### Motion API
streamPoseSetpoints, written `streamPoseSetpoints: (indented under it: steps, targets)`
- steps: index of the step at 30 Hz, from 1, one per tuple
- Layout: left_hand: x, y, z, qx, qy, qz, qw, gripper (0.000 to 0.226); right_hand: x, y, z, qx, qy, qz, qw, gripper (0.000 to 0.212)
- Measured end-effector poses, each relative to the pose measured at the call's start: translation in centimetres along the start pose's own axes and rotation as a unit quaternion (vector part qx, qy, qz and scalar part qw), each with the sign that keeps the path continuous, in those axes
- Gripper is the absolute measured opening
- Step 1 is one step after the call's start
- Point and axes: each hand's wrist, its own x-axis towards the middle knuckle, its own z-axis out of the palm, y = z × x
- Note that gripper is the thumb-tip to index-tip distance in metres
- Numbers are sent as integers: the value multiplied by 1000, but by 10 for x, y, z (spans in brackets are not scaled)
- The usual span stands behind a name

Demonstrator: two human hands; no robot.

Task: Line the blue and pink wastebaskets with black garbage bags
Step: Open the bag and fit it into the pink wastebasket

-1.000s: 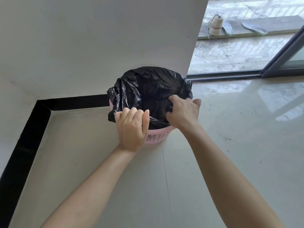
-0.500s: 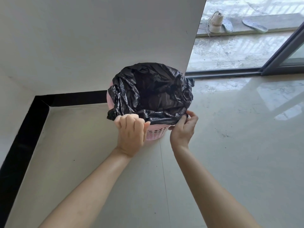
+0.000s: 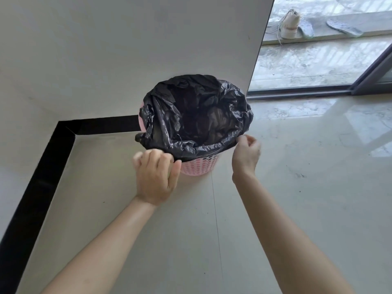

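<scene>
1. Standing on the pale glossy tile floor (image 3: pixel 297 209) beside a white wall (image 3: pixel 127 49) with a black baseboard (image 3: pixel 42 166), the pink wastebasket (image 3: pixel 199 166) holds a black garbage bag (image 3: pixel 197 115) opened wide inside it.
2. The bag's mouth is folded outward over the rim, so only the lower part of the basket shows, a round plastic wall pierced with small holes.
3. The bag is thin, crinkled, shiny film, bunched unevenly along the left side.
4. The left hand (image 3: pixel 157 177) is blurred; its fingers curl at the bag's near-left edge, and whether they grip the film cannot be told.
5. The right hand (image 3: pixel 246 151) pinches the folded bag edge at the near-right rim between thumb and fingers.
6. Beyond the sliding door track (image 3: pixel 301 94), a white shoe (image 3: pixel 289 26) lies outside.
</scene>
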Motion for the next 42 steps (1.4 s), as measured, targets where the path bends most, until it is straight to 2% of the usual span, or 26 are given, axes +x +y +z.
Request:
streamPoseSetpoints:
  steps: [2,4,6,8,10,12,14,16,18,19,20,22,24,25,26,27,28,30,31,32,33,34,36,37,39,42]
  targets:
    - [28,8,-10,-28,57,-54,997,31,1,-17,3,-3,61,-94,994,21]
    - [58,12,-17,-41,87,-95,991,23,4,-35,7,-42,59,-209,975,25]
    - [82,9,-15,-27,18,-154,987,16,13,-51,12,-150,-6,-277,949,33]
    - [94,2,-10,-39,-117,-258,958,37,22,-61,14,-252,-117,-262,924,43]
    - [94,-1,-6,-74,-189,-328,923,48,25,-61,13,-299,-169,-228,911,51]
    - [88,4,-4,-96,-154,-323,929,49,22,-55,11,-309,-135,-236,912,54]
    - [84,11,-1,-132,-107,-316,933,50,21,-52,5,-311,-67,-243,916,55]
    - [79,13,2,-166,-68,-336,925,44,26,-52,-7,-322,-19,-246,914,54]
    - [76,7,8,-207,-40,-388,897,32,35,-54,-19,-325,-15,-247,913,51]
    - [75,2,12,-250,-25,-432,866,26,39,-54,-23,-324,-19,-247,913,50]
    - [73,-2,17,-303,-10,-487,819,21,41,-55,-24,-321,-22,-249,913,49]
    - [68,-11,30,-391,-13,-615,685,18,41,-54,-22,-315,-22,-252,915,48]
    - [61,-12,35,-428,-98,-703,560,15,40,-53,-18,-318,-18,-253,913,47]
    - [57,-10,36,-425,-139,-717,535,10,41,-52,-17,-323,-18,-253,912,46]
    - [54,-9,37,-415,-153,-718,538,12,41,-52,-16,-326,-21,-250,911,46]
    - [54,-8,36,-399,-139,-712,560,19,42,-52,-16,-328,-23,-245,912,46]
    - [57,-8,34,-384,-86,-701,595,23,43,-53,-16,-327,-23,-240,914,47]
    - [68,-11,26,-312,58,-641,699,19,43,-54,-16,-323,-22,-224,919,48]
    - [75,-13,21,-291,93,-597,742,14,43,-53,-15,-319,-23,-215,923,49]
    - [83,-13,17,-302,84,-558,768,10,42,-52,-14,-315,-28,-206,926,50]
    - [90,-11,14,-333,35,-521,785,9,42,-51,-14,-311,-35,-195,930,51]
    - [95,-9,13,-357,-49,-488,795,3,42,-51,-15,-304,-45,-180,935,50]
    - [97,-6,16,-362,-207,-417,808,52,49,-54,-19,-283,-58,-142,947,47]
    - [97,-7,19,-352,-234,-395,816,70,55,-56,-21,-268,-64,-115,954,45]
    - [96,-7,22,-328,-207,-387,836,78,64,-59,-24,-229,-108,-37,967,38]
    - [95,-13,27,-310,-152,-417,841,73,68,-48,-21,-155,-254,72,952,31]
